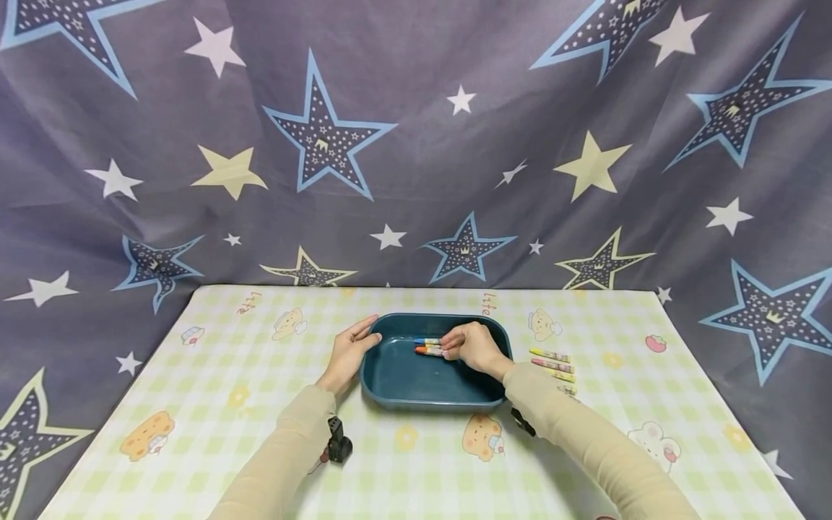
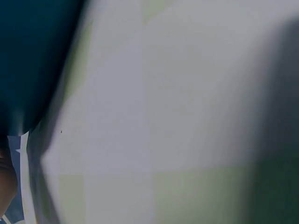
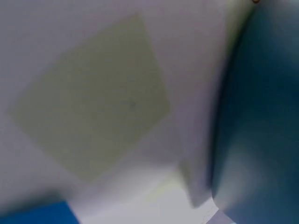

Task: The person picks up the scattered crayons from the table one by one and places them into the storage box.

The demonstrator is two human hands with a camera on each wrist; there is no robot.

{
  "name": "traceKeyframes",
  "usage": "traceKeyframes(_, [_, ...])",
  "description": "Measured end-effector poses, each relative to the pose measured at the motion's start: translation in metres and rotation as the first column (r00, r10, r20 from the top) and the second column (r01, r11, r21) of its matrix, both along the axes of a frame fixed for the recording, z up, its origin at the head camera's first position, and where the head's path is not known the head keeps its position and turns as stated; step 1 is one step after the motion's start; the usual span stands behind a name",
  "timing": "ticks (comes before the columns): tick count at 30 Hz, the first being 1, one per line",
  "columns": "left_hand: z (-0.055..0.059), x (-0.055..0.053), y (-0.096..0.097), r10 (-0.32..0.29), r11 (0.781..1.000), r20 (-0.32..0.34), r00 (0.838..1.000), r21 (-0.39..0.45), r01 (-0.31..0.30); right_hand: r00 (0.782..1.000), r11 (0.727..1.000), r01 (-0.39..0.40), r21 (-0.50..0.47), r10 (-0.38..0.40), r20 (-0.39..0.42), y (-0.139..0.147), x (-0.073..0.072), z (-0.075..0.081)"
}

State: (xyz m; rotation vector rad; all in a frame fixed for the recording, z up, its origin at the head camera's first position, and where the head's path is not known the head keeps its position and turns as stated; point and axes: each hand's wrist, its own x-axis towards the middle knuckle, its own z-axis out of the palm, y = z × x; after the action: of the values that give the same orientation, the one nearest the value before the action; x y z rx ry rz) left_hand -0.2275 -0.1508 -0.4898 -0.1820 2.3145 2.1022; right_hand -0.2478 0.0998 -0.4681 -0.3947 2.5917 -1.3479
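A dark teal rectangular tray (image 1: pixel 416 386) with rounded corners lies on the table. My left hand (image 1: pixel 347 355) grips its left rim, thumb over the edge and fingers along the outside. Inside the tray, my right hand (image 1: pixel 477 348) pinches the right ends of a few crayons with thumb and fingertips. One is a blue crayon (image 1: pixel 425 341); just below it lies an orange-red crayon (image 1: pixel 427 350). Their right ends are hidden by the fingers. The tray's outer wall also shows in the left wrist view (image 2: pixel 32 56) and the right wrist view (image 3: pixel 261 116).
Several more crayons, among them a yellow crayon (image 1: pixel 549 354) and a pink crayon (image 1: pixel 552 365), lie in a column right of the tray, partly behind the right sleeve (image 1: pixel 552 404). A checked cloth (image 1: pixel 214 404) covers the table. Behind hangs a star-patterned curtain (image 1: pixel 416 180).
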Motion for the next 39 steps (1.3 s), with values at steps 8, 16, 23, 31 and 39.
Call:
traceKeyframes(8, [0.0, 0.001, -0.001, 0.009, 1.0, -0.028, 1.0, 0.01, -0.008, 0.996, 0.998, -0.06, 0.026, 0.061, -0.067, 0.0, 0.001, 0.006])
traceKeyframes(16, [0.003, -0.002, 0.0, 0.01, 1.0, 0.014, 1.0, 0.016, -0.01, 0.998, 0.998, -0.048, -0.035, 0.046, -0.053, 0.0, 0.002, 0.007])
traceKeyframes(23, [0.004, -0.003, 0.002, 0.006, 1.0, 0.015, 1.0, 0.001, -0.006, 0.996, 0.995, -0.01, -0.097, 0.002, -0.086, 0.005, 0.0, 0.009])
traceKeyframes(31, [0.004, -0.001, 0.001, -0.002, 1.0, 0.017, 1.0, 0.025, 0.002, 0.997, 0.971, 0.063, -0.232, -0.07, -0.022, 0.01, 0.0, 0.011])
traceKeyframes(39, [0.004, 0.001, 0.001, -0.005, 0.999, 0.027, 1.0, 0.039, 0.004, 0.996, 0.941, 0.057, -0.334, -0.076, -0.043, 0.032, 0.008, 0.034])
